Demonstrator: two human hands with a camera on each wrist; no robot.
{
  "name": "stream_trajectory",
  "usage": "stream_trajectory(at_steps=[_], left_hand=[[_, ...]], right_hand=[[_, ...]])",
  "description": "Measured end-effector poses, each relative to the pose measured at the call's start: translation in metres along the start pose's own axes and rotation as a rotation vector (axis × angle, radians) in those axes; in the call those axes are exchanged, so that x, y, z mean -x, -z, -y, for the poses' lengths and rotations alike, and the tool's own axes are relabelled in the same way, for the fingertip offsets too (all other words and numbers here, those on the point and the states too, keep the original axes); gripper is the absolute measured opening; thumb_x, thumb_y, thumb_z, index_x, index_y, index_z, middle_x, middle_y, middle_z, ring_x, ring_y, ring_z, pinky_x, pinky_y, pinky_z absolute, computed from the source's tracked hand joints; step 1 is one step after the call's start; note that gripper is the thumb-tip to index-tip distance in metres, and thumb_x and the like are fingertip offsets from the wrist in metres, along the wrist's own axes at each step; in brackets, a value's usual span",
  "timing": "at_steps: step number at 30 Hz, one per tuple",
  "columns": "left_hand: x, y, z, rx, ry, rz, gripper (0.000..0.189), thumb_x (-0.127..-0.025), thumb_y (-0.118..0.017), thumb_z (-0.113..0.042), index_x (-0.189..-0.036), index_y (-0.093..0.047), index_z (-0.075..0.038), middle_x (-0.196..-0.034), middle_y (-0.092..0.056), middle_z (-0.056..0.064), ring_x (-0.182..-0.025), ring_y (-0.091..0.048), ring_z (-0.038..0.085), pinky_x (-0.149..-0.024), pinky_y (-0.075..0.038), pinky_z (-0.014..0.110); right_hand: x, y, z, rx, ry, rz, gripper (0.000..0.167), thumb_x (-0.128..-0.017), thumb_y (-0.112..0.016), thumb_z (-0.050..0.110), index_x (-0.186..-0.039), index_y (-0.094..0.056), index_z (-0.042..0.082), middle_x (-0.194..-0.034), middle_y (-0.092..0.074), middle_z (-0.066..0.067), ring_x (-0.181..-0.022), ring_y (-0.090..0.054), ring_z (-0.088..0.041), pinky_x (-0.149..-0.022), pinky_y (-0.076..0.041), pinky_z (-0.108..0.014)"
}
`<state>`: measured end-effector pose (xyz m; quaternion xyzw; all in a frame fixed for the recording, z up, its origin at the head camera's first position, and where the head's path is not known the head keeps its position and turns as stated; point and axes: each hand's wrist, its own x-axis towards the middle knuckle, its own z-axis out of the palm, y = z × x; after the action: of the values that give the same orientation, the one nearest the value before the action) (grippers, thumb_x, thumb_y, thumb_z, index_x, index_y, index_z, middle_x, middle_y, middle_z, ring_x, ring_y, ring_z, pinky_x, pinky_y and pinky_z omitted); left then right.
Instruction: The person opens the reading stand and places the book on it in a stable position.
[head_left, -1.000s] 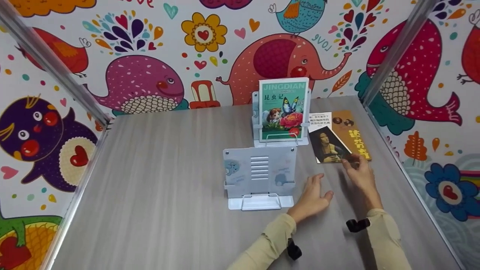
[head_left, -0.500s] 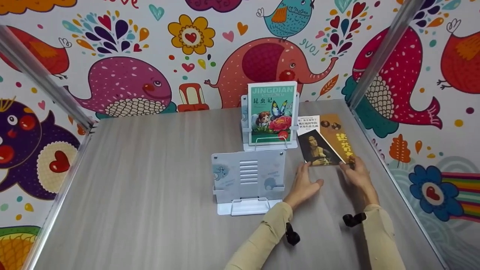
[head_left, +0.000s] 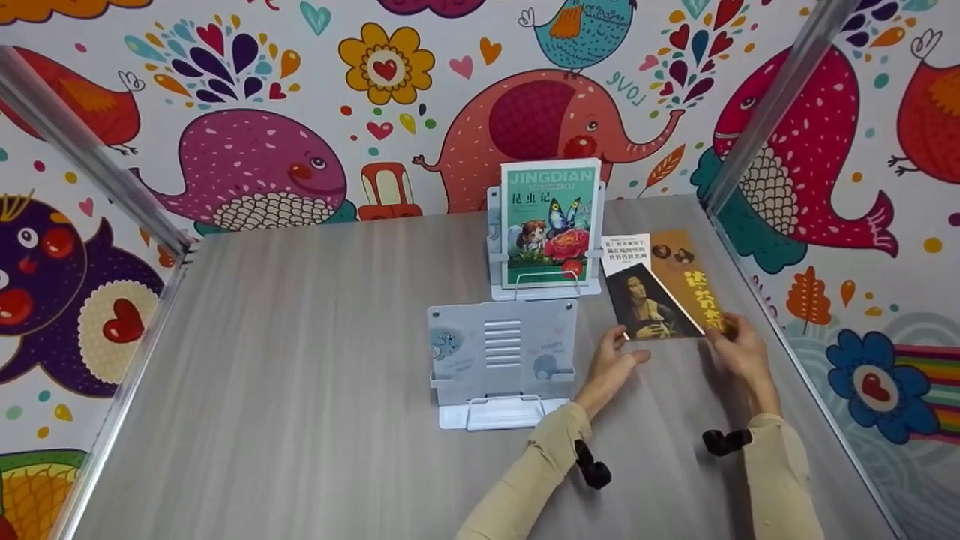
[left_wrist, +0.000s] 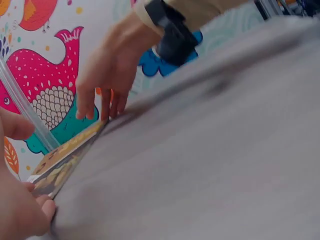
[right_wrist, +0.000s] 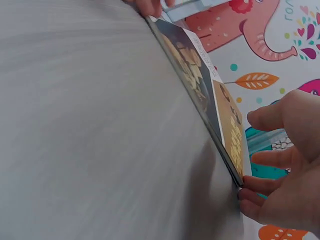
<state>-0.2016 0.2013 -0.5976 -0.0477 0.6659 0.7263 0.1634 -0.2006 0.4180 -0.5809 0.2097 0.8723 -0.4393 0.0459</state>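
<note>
A paperback book [head_left: 646, 296] with a painted portrait and an orange-brown panel on its cover lies face up on the table at the right. My left hand [head_left: 609, 371] has its fingertips at the book's near left corner, the thumb held apart from it. At the near right corner is my right hand [head_left: 744, 360]; in the right wrist view its fingers [right_wrist: 262, 185] touch the book's corner, with the thumb raised off the cover. A white metal book stand [head_left: 501, 360] without a book stands left of my left hand. Behind it, another stand [head_left: 495, 259] holds a green book [head_left: 551, 225] upright.
The grey wood-grain table [head_left: 300, 360] stretches to the left. Metal-framed walls with cartoon animal prints enclose it at the back and both sides. Black wrist cameras [head_left: 592, 465] are strapped to both wrists.
My left hand has moved forward from beside the front stand to the book's near left corner. The right hand stays at the near right corner. The head view has shifted a little.
</note>
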Motion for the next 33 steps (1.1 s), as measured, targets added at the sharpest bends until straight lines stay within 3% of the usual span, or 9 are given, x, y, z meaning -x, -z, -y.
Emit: stream_trajectory(at_steps=[3,7,11,14,19,23,26,29,33], left_hand=[[0.005,-0.005,0.000,0.090,0.031,-0.040,0.060,-0.081,-0.074,-0.006,-0.136,-0.052,0.002,-0.129,-0.061,0.017,-0.119,-0.059,0.026,-0.103,-0.051,0.040],[0.011,-0.011,0.002,0.091,0.050,-0.088,0.050,-0.086,-0.070,-0.006,-0.131,-0.052,0.006,-0.107,-0.066,0.013,-0.097,-0.063,0.019,-0.087,-0.054,0.031],[0.014,-0.011,0.006,0.001,0.032,-0.102,0.036,-0.093,-0.066,-0.007,-0.126,-0.056,0.004,-0.095,-0.065,0.006,-0.085,-0.060,0.013,-0.076,-0.053,0.025],[0.015,-0.009,0.010,-0.073,0.019,-0.110,0.027,-0.092,-0.069,-0.006,-0.118,-0.064,0.001,-0.091,-0.063,0.002,-0.079,-0.057,0.010,-0.071,-0.051,0.022],[0.017,-0.005,0.014,-0.144,-0.011,-0.097,0.020,-0.087,-0.074,-0.002,-0.106,-0.070,-0.005,-0.091,-0.065,-0.001,-0.080,-0.058,0.007,-0.073,-0.052,0.021],[0.022,0.001,0.014,-0.183,-0.044,-0.054,0.023,-0.083,-0.075,0.002,-0.102,-0.071,-0.010,-0.091,-0.068,-0.003,-0.081,-0.062,0.006,-0.074,-0.054,0.021],[0.025,0.006,0.011,-0.211,-0.105,-0.018,0.025,-0.082,-0.075,0.004,-0.102,-0.072,-0.010,-0.091,-0.069,-0.003,-0.082,-0.064,0.006,-0.075,-0.055,0.020],[0.029,0.011,0.008,-0.254,-0.178,0.030,0.028,-0.080,-0.074,0.008,-0.102,-0.072,-0.010,-0.090,-0.069,-0.003,-0.080,-0.063,0.003,-0.076,-0.055,0.017],[0.035,0.021,0.000,-0.310,-0.282,0.128,0.034,-0.079,-0.069,0.014,-0.105,-0.072,-0.008,-0.090,-0.071,-0.001,-0.078,-0.062,0.002,-0.075,-0.054,0.014]], right_hand=[[0.005,0.003,-0.007,0.039,-0.001,-0.085,0.062,-0.104,-0.047,0.027,-0.149,-0.030,-0.013,-0.146,-0.041,-0.040,-0.133,-0.044,-0.050,-0.114,-0.038,-0.058],[0.011,0.013,-0.015,0.128,-0.048,-0.125,0.057,-0.103,-0.041,0.024,-0.143,-0.036,-0.017,-0.141,-0.046,-0.042,-0.128,-0.049,-0.051,-0.108,-0.042,-0.057],[0.019,0.026,-0.024,0.155,-0.124,-0.028,0.057,-0.103,-0.041,0.026,-0.139,-0.039,-0.018,-0.133,-0.049,-0.040,-0.113,-0.054,-0.045,-0.092,-0.051,-0.050],[0.025,0.037,-0.032,0.127,-0.156,0.078,0.059,-0.102,-0.045,0.028,-0.136,-0.040,-0.020,-0.126,-0.051,-0.038,-0.104,-0.056,-0.038,-0.082,-0.054,-0.039],[0.035,0.054,-0.045,0.031,-0.223,0.209,0.068,-0.098,-0.053,0.031,-0.141,-0.033,-0.018,-0.132,-0.047,-0.037,-0.108,-0.055,-0.035,-0.095,-0.052,-0.043],[0.039,0.061,-0.052,-0.047,-0.266,0.255,0.068,-0.097,-0.061,0.029,-0.143,-0.033,-0.013,-0.134,-0.046,-0.032,-0.112,-0.052,-0.034,-0.103,-0.047,-0.048],[0.040,0.063,-0.057,-0.127,-0.292,0.264,0.064,-0.097,-0.064,0.027,-0.142,-0.037,-0.007,-0.129,-0.051,-0.021,-0.112,-0.051,-0.030,-0.099,-0.047,-0.041],[0.044,0.062,-0.063,-0.202,-0.230,0.269,0.050,-0.098,-0.065,0.023,-0.137,-0.044,0.000,-0.117,-0.058,-0.001,-0.105,-0.055,-0.020,-0.093,-0.051,-0.030],[0.050,0.058,-0.069,-0.260,-0.011,0.231,0.021,-0.101,-0.062,0.016,-0.121,-0.057,0.010,-0.097,-0.065,0.016,-0.088,-0.062,-0.008,-0.080,-0.056,-0.021]])
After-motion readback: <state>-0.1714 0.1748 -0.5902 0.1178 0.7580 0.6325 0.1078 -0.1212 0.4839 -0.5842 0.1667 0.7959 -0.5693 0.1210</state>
